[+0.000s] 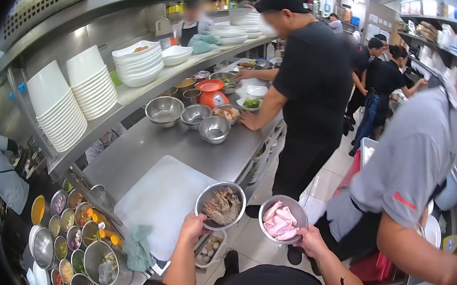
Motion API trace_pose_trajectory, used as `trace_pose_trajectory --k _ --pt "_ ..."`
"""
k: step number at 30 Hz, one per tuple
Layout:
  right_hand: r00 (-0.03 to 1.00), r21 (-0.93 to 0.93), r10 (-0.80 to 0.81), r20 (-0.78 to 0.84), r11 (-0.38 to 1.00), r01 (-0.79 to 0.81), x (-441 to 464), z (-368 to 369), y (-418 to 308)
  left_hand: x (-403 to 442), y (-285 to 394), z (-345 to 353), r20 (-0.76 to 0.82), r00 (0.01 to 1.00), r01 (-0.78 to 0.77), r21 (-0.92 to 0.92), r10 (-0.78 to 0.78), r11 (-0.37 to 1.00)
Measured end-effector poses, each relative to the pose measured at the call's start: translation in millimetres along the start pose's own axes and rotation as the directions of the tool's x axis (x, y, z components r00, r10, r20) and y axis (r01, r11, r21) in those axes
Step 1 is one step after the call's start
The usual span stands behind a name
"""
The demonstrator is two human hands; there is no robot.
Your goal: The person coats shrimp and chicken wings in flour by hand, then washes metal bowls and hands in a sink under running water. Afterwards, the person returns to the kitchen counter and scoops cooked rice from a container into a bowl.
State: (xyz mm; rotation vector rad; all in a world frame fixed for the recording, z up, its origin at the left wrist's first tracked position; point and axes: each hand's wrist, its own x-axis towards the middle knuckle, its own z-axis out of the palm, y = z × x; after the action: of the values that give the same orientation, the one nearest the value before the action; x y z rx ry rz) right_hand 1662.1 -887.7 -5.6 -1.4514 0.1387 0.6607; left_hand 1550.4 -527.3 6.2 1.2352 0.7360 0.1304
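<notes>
My left hand [194, 227] grips the rim of a steel bowl [238, 194] with raw shrimp [222, 205] in it, near the front corner of a white cutting board [159, 200]. In my right hand [309, 240] is a second steel bowl [281, 199], which holds pale pink raw chicken pieces [280, 224]. Both bowls are held up over the floor beside the counter, side by side and slightly apart. The undersides of the bowls and some of my fingers are hidden.
Several steel bowls [165, 111] and an orange scale [213, 93] stand farther along the counter [123, 152]. Ingredient pots [106, 262] crowd the left. A green cloth [139, 247] lies by the board. A co-worker in black [316, 72] stands ahead; another in grey [408, 157] leans close at right.
</notes>
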Motion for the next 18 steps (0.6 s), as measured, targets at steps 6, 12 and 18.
trace_pose_trajectory --k 6,12,18 --pt "0.998 -0.008 -0.019 0.052 1.000 0.020 73 50 -33 57 56 -62 -0.193 0.967 -0.146 0.121 0.168 0.982" --pt "0.990 -0.008 0.051 0.133 0.999 -0.050 127 78 -50 87 83 -107 -0.264 0.951 -0.101 0.224 0.160 0.969" --pt "0.983 -0.036 0.058 0.172 0.998 -0.053 152 132 -78 97 74 -115 -0.236 0.968 -0.055 0.122 0.083 0.991"
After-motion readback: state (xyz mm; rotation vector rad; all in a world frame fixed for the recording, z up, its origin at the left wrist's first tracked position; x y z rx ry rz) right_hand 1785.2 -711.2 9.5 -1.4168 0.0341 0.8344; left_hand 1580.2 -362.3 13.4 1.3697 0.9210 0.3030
